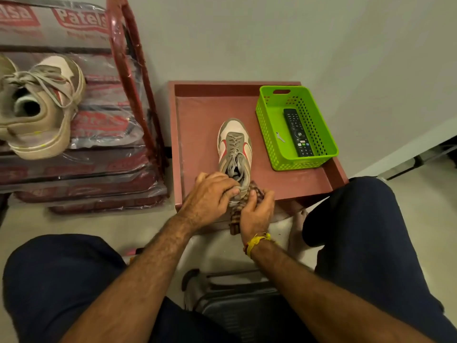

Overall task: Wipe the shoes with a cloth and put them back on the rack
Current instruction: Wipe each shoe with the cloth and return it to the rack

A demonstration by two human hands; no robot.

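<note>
Heel wipe under way on the shoe!

Left hand clamps the heel, steadying the shoe on the red tray; right hand bunches the checked cloth against the heel's right side. Second shoe sits on the rack to the left. Looks like mid-wipe to me: next up, work the cloth forward along the side and toe, then lift it across to the rack.

Two shoes show: one shoe on the table, one shoe on the rack. One checked cloth, one red rack, one green basket with one remote, one low table, two hands: left hand, right hand.
</note>
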